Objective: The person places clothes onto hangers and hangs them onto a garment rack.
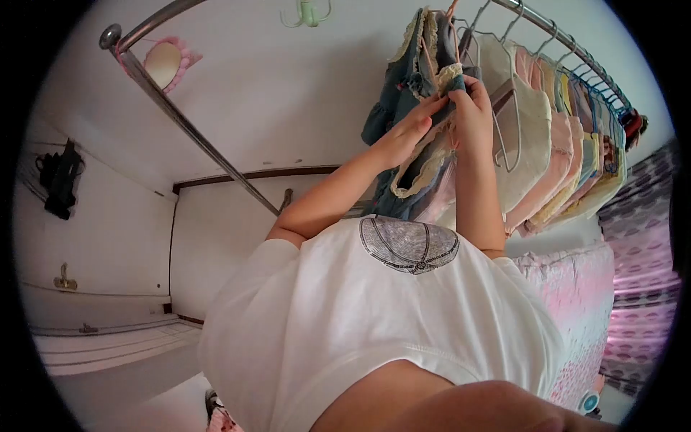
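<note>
A blue denim garment (385, 108) with cream ruffled edging hangs at the near end of the rail. My right hand (473, 115) pinches a ruffled blue strap of a denim garment beside a thin orange hanger. Reaching in from the left, my left hand (410, 135) has its fingers stretched out, their tips against the same strap and its thumb apart from the cloth. Below both hands hangs a cream-edged neckline (421, 173). An empty pale hanger (512, 133) is just right of my right hand.
Many light-coloured clothes (529, 137) hang along the curved metal rail (576, 47). A metal bar (191, 126) slopes down at the left near a pink-framed mirror (163, 63). Patterned curtains (644, 273) and a pink and white cover (576, 288) are at the right.
</note>
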Demonstrator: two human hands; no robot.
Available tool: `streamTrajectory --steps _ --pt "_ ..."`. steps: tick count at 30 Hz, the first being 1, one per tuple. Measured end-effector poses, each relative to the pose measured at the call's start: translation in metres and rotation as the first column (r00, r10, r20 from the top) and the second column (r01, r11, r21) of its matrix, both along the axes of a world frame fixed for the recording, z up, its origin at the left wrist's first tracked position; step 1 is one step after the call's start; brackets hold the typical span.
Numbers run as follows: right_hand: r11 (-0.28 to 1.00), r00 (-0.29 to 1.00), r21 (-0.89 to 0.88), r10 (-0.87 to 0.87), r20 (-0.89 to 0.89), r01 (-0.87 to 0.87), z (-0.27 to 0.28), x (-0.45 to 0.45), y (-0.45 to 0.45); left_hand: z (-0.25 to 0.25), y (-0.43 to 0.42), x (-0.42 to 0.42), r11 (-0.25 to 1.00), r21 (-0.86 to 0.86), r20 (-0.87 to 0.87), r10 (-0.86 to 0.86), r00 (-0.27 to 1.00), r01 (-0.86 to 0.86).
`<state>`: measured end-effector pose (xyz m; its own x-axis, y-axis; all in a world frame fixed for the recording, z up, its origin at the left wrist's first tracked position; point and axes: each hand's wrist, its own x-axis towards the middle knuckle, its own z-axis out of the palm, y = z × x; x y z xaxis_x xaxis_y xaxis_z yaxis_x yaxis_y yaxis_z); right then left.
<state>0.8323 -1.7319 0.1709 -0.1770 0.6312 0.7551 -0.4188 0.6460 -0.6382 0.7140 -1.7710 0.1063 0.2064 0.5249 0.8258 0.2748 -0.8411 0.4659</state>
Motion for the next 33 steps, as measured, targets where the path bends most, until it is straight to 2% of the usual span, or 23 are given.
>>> streamTrajectory --steps 2,5,7,14,15,20,21,25,29,32,33 --pt "1.000 1.000 -0.010 -0.012 -0.029 0.012 0.001 0.007 -0.007 0.001 -0.009 0.003 1.000 0.013 -0.007 -0.027 1.000 0.028" --pt "0.999 0.999 -0.006 -0.038 -0.036 0.038 0.003 0.017 0.004 -0.001 -0.007 0.001 0.991 -0.067 -0.023 -0.121 0.992 0.119" --pt "0.998 0.998 0.002 -0.067 -0.005 0.067 0.015 0.018 0.033 0.006 0.027 -0.008 0.990 -0.075 -0.040 -0.123 0.992 0.120" --pt "0.974 0.973 0.000 -0.229 -0.006 0.229 0.017 0.069 0.053 0.002 0.022 0.007 0.982 -0.094 -0.034 -0.166 0.985 0.162" --pt "0.967 0.967 -0.002 -0.253 -0.012 0.253 0.022 0.062 0.083 0.008 0.048 -0.004 0.981 -0.095 -0.033 -0.174 0.984 0.170" --pt "0.947 0.945 -0.035 -0.322 -0.053 0.320 0.020 0.084 0.112 0.007 0.052 -0.004 0.973 -0.105 -0.003 -0.206 0.979 0.204" --pt "0.944 0.941 0.007 -0.328 -0.083 0.330 0.021 0.083 0.149 0.008 0.079 -0.009 0.973 -0.112 -0.005 -0.202 0.979 0.201" --pt "0.913 0.912 -0.012 -0.407 -0.059 0.407 0.023 0.103 0.165 0.008 0.067 -0.005 0.967 -0.132 0.017 -0.219 0.976 0.219" --pt "0.942 0.942 0.025 -0.333 -0.047 0.334 0.021 0.102 0.200 0.004 0.109 -0.002 0.971 -0.125 0.019 -0.205 0.979 0.206" --pt "0.958 0.958 0.004 -0.285 -0.039 0.285 0.021 0.094 0.208 0.011 0.118 0.015 0.960 -0.230 0.038 -0.158 0.987 0.162" --pt "0.960 0.959 -0.013 -0.279 -0.051 0.278 0.022 0.088 0.206 0.012 0.128 0.020 0.971 -0.194 0.008 -0.143 0.990 0.141"
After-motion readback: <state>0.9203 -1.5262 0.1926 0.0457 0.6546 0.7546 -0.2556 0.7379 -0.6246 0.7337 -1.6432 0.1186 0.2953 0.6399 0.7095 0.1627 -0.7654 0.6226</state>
